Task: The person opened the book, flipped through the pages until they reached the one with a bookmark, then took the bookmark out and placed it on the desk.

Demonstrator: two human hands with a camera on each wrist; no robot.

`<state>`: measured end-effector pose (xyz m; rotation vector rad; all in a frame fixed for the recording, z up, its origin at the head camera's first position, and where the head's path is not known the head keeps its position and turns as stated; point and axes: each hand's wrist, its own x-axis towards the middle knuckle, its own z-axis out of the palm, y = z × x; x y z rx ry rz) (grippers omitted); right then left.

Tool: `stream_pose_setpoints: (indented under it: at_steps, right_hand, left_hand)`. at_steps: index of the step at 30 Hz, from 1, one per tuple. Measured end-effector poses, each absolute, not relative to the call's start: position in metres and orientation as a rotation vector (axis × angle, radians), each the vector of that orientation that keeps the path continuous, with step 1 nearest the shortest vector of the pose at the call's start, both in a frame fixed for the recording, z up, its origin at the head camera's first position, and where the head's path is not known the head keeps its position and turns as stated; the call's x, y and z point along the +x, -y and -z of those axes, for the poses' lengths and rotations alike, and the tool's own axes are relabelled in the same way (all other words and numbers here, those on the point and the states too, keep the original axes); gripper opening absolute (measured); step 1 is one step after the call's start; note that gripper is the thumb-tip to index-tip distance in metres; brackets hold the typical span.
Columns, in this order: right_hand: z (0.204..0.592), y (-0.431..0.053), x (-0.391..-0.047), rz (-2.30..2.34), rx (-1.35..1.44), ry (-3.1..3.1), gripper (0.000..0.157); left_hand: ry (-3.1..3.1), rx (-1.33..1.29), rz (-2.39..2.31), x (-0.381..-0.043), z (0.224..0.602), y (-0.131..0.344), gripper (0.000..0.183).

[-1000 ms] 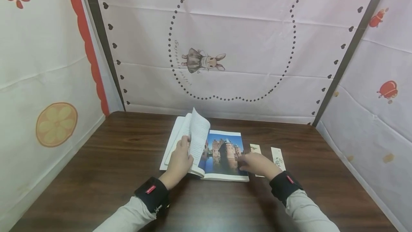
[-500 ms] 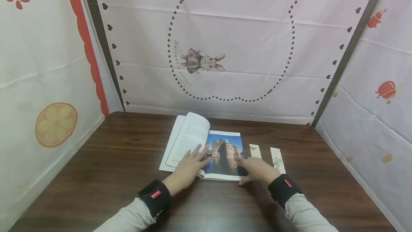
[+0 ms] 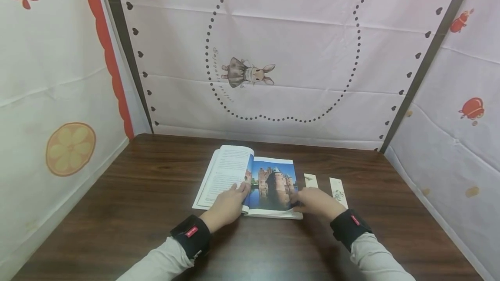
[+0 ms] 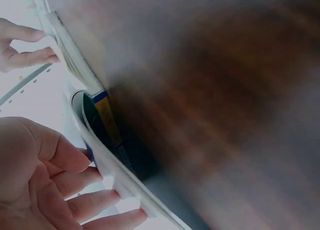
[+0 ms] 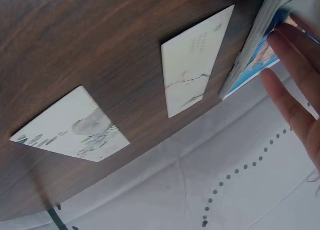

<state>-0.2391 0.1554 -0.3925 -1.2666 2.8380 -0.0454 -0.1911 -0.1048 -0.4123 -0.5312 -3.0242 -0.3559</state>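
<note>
An open book (image 3: pixel 273 185) lies on the table, text on its left page and a castle photo on its right page. My left hand (image 3: pixel 228 205) rests on the lower part of the left page near the spine. In the left wrist view, the fingers of this left hand (image 4: pixel 55 185) lie extended along the book's edge. My right hand (image 3: pixel 314 203) is at the lower right corner of the photo page. The left wrist view shows its thumb and finger pinching the slightly lifted page corner. In the right wrist view, the right hand's fingers (image 5: pixel 295 99) are partly cut off.
Two pale printed bookmarks lie right of the book: the nearer bookmark (image 3: pixel 310 180) is partly behind my right hand, the farther bookmark (image 3: pixel 338 192) beside it. The brown wooden table (image 3: pixel 164 164) ends at a white patterned cloth wall (image 3: pixel 289 77).
The raised left pages have come down flatter. My left hand went from holding them up to lying on the page. My right hand, spread at the corner half a second ago, now pinches the page there.
</note>
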Motion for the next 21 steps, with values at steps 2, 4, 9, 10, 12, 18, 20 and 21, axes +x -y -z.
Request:
stream_pose_setpoints:
  at_steps: [2,4,9,10,12,18,20,21]
  right_hand:
    - [0.391,-0.155,-0.238,0.009,-1.365,-2.875,0.004]
    - [0.390,-0.153,-0.238,-0.063,-1.477,-2.927,0.005]
    - [0.387,-0.149,-0.239,-0.209,-1.643,-3.043,0.011]
    - [0.385,-0.149,-0.239,-0.232,-1.657,-3.060,0.010]
    - [0.382,-0.148,-0.239,-0.222,-1.723,-3.088,0.012]
    - [0.372,-0.142,-0.238,-0.198,-2.065,-3.183,0.028]
    - [0.369,-0.137,-0.236,-0.165,-2.151,-3.209,0.033]
    - [0.367,-0.135,-0.236,-0.145,-2.189,-3.218,0.034]
  left_hand:
    - [3.035,-0.526,0.342,-0.192,0.411,0.103,0.049]
    - [3.044,-0.522,0.336,-0.193,0.409,0.102,0.048]
    - [3.071,-0.509,0.380,-0.194,0.409,0.100,0.049]
    - [3.080,-0.503,0.395,-0.194,0.408,0.100,0.051]
    - [3.085,-0.502,0.427,-0.194,0.408,0.100,0.054]
    - [3.079,-0.526,0.422,-0.197,0.408,0.099,0.070]
    - [3.064,-0.532,0.393,-0.199,0.409,0.098,0.077]
    - [3.060,-0.525,0.392,-0.200,0.409,0.097,0.079]
